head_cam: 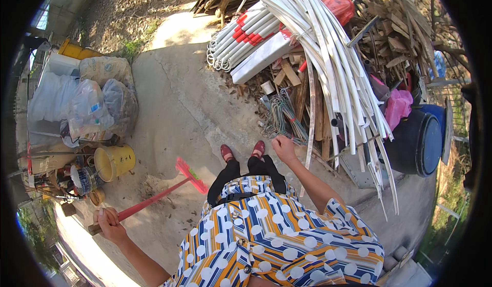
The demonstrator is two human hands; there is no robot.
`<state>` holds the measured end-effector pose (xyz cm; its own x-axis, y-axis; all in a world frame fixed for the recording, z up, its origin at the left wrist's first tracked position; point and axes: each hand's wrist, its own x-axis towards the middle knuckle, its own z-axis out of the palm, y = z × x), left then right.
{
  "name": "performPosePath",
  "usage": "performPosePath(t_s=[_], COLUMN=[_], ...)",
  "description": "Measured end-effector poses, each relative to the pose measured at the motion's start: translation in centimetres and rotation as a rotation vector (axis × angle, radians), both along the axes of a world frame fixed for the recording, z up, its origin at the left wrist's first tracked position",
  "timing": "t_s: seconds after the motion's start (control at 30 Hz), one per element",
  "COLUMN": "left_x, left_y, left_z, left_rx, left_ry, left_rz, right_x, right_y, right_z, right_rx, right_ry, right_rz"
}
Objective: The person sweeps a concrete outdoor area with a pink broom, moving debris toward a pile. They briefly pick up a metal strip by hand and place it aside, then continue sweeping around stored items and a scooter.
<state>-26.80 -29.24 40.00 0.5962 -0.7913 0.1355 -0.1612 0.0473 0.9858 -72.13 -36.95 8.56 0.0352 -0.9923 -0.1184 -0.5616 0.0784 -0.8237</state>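
Note:
My left hand [108, 224] grips the upper end of a broom's red handle [153, 198]. The broom's pink-red bristle head [191, 175] is low over or on the concrete floor, left of my feet; whether it touches is unclear. Dry leaf bits and dirt [152, 191] lie near it. My right hand [283, 148] is held up with its fingers curled and no object visible in it. Beyond that hand, in the picture, lie a bundle of thin cords [286, 112] and long white plastic strips [330, 64].
A yellow bucket [115, 163] and filled plastic bags [90, 110] stand at the left. At the right are bundled white tubes [246, 35], a scrap wood pile [396, 29] and a dark blue barrel [415, 142]. Long strips hang out low beside my right arm.

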Motion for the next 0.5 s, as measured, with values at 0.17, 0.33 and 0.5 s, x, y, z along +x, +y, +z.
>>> performPosePath(t_s=[0.17,0.33,0.5], left_x=[-6.5,-8.6,-10.0], left_y=[0.3,-0.2,-1.0], left_z=[1.4,0.1,-2.1], left_rx=[-0.118,-0.259,-0.325], left_ry=[-0.155,-0.092,0.043], left_rz=[-0.124,-0.105,-0.239], right_x=[8.8,15.5,20.0], right_y=[-0.3,-0.3,0.1], right_z=[-0.3,2.5,3.1], right_rx=[0.328,0.842,1.248], right_ry=[-0.392,-0.681,-1.075], right_rz=[0.165,0.388,0.108])
